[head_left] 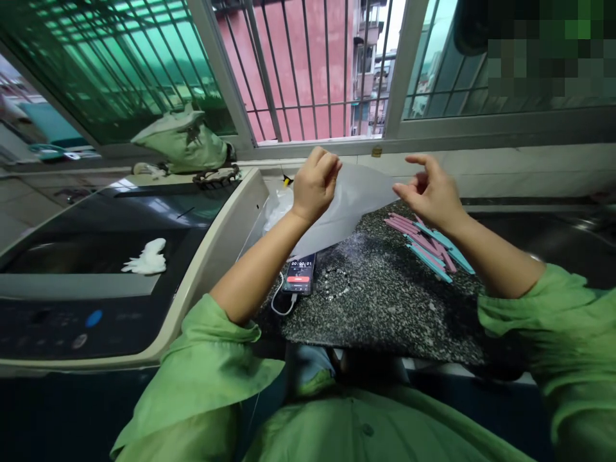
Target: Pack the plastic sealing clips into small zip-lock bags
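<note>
My left hand (316, 183) is raised over the back of the counter with its fingers closed. What they hold, if anything, is hidden. Behind it spreads a translucent whitish plastic sheet (353, 202); I cannot tell whether the hand touches it. My right hand (430, 192) hovers near the sheet's right tip, thumb and index finger apart, with nothing visible between them. Below that hand lies a loose pile of pink and light-blue strips (426, 244). A phone (298, 274) with a lit timer screen lies below my left wrist, near a beaded bracelet (337, 283).
The speckled dark stone counter (375, 314) borders a washing machine (192, 282) on the left. On its lid lie a crumpled white cloth or tissue (147, 256) and a green bag (187, 141). A white cable (282, 308) runs from the phone. A barred window (308, 70) stands behind.
</note>
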`<move>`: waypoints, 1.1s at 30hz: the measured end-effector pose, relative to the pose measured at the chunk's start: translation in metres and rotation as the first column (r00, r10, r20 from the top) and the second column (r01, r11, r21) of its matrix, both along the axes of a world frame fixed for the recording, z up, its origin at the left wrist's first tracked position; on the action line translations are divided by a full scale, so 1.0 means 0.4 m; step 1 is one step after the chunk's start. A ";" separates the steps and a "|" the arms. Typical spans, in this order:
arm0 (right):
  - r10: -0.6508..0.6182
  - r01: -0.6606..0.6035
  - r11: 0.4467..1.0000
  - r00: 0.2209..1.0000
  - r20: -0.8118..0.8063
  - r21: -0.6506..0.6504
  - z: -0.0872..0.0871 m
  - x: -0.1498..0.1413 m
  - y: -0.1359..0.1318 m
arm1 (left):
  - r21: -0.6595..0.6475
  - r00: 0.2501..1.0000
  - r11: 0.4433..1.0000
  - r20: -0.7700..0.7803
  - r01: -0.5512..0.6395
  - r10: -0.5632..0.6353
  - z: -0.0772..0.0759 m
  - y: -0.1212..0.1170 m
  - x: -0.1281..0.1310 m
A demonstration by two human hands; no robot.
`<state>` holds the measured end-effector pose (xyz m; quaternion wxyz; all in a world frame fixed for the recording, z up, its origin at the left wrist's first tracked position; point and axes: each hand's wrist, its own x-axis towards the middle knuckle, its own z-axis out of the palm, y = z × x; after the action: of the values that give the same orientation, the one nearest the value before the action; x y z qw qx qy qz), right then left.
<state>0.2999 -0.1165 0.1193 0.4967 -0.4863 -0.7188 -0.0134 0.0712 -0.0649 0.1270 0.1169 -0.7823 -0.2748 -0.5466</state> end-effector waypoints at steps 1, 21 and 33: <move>-0.020 0.021 0.999 0.999 -0.029 0.026 -0.006 0.017 0.003 | 0.008 0.999 1.000 0.034 0.014 -0.015 0.014 -0.004 -0.003; 0.280 -0.405 0.876 0.868 -0.409 -0.260 -0.170 0.040 0.058 | -0.236 0.669 0.854 0.725 0.464 -0.163 0.048 0.040 0.047; -0.081 0.057 0.994 0.952 -0.294 -0.090 -0.036 0.181 -0.069 | -0.433 0.886 0.808 0.409 0.401 -0.221 -0.009 -0.070 -0.031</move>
<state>0.3724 -0.1443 0.1047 0.5782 -0.5271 -0.6187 0.0715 0.0587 -0.0928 0.1232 -0.2337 -0.7138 -0.2902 -0.5930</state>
